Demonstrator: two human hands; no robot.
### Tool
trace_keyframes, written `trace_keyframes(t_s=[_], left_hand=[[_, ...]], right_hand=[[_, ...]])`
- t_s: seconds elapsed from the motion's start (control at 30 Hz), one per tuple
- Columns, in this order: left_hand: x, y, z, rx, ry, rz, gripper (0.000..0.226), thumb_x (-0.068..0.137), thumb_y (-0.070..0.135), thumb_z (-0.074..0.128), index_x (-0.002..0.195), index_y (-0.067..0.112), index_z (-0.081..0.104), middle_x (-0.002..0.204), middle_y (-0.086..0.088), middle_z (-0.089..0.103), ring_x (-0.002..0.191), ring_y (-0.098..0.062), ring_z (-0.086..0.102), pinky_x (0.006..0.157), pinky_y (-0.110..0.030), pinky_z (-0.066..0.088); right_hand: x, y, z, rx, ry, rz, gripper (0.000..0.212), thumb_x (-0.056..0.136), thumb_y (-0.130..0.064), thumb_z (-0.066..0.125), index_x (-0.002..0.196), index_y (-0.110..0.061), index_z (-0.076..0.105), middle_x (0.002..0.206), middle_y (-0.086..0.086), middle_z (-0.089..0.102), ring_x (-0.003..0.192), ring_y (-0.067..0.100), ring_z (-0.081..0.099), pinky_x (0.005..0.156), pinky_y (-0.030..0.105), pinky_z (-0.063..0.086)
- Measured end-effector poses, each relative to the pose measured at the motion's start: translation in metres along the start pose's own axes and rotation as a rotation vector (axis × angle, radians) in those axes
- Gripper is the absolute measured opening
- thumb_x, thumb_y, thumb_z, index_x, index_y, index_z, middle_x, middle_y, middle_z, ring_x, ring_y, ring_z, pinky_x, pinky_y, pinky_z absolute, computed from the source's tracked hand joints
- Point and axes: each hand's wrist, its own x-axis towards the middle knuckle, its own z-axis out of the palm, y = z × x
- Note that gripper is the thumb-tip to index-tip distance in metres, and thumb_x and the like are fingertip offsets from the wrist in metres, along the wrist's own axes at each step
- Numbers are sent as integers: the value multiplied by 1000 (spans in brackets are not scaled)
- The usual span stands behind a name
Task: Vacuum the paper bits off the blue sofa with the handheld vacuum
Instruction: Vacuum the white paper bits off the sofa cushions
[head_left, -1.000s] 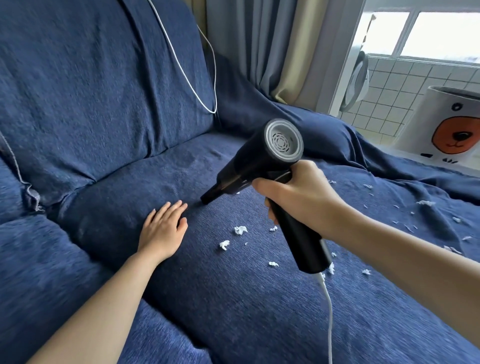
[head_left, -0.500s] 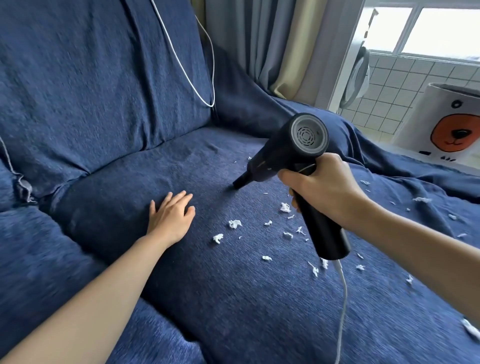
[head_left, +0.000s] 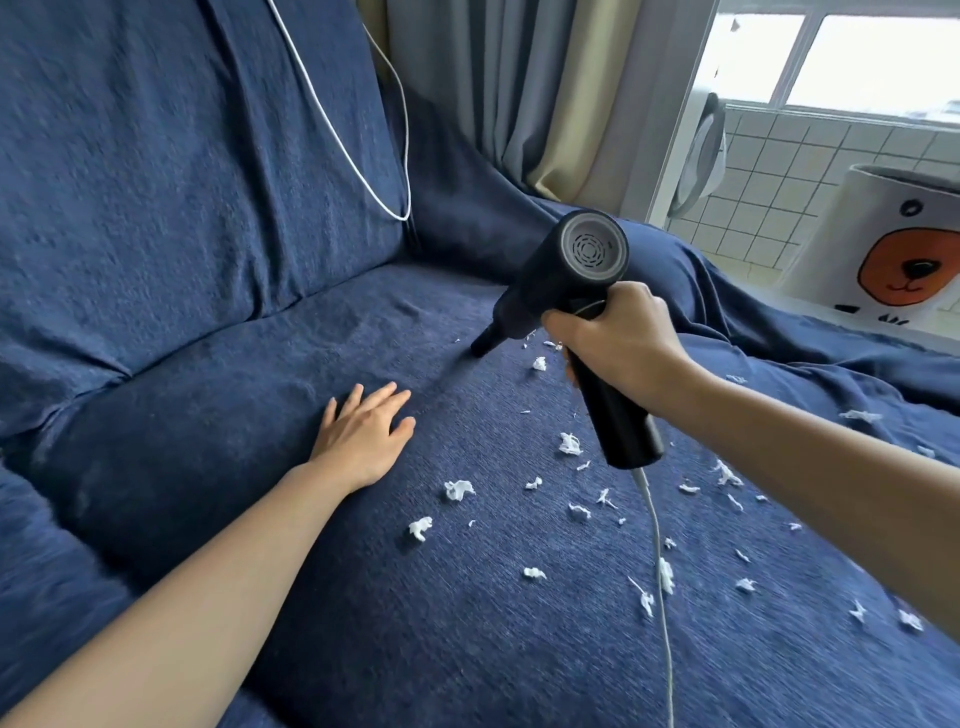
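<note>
One head-worn wide-angle view looks forward and down from close above the sofa (head_left: 218, 467) seat, angled toward its backrest and far corner. Both forearms reach in from the bottom edge; a window (head_left: 857, 57) shows top right.

A home living room is shown: most of the view is filled by a blue sofa (head_left: 218, 218), with curtains (head_left: 524, 88) hung at 12 o'clock and a tiled wall (head_left: 769, 171) under a window (head_left: 857, 57) seen at 2 o'clock.
</note>
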Motion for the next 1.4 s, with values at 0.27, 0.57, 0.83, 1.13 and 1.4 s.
trace_keyframes(t_s=[0.27, 0.57, 0.83, 1.13, 1.4], left_hand=[[15, 0, 6, -19, 54, 33, 51, 99, 48, 30, 148, 32, 31, 158, 13, 19, 148, -19, 9, 121, -40, 5], [9, -3, 16, -39, 175, 55, 48, 100, 44, 32, 146, 31, 36, 156, 12, 27, 147, -15, 15, 120, -34, 10], [8, -3, 16, -31, 177, 53, 49, 99, 45, 34, 146, 32, 36, 156, 13, 27, 147, -14, 15, 120, -34, 11], [35, 9, 9, -89, 58, 112, 48, 100, 43, 36, 145, 29, 37, 157, 10, 25, 147, -12, 13, 120, -32, 8], [46, 17, 21, 0, 88, 114, 50, 100, 47, 29, 148, 32, 31, 158, 13, 21, 147, -11, 11, 121, -31, 5]], right_hand=[[25, -2, 20, 30, -26, 5, 24, 82, -21, 71, 67, -3, 68, 62, 12, 70, 37, 10, 60, 41, 17, 50], [37, 1, 9, -11, 42, 31, 23, 80, -23, 72, 77, 0, 72, 69, 13, 73, 48, 21, 66, 49, 24, 57], [45, 11, 1, -39, 64, 26, 21, 81, -24, 74, 79, -3, 73, 75, 14, 76, 62, 25, 74, 62, 33, 63], [73, 27, 1, -45, 129, 64, 25, 83, -24, 71, 83, 1, 74, 78, 18, 76, 67, 32, 75, 68, 41, 64], [87, 36, 4, -55, 131, 56, 24, 84, -24, 70, 84, 0, 74, 77, 17, 75, 58, 25, 71, 51, 25, 58]])
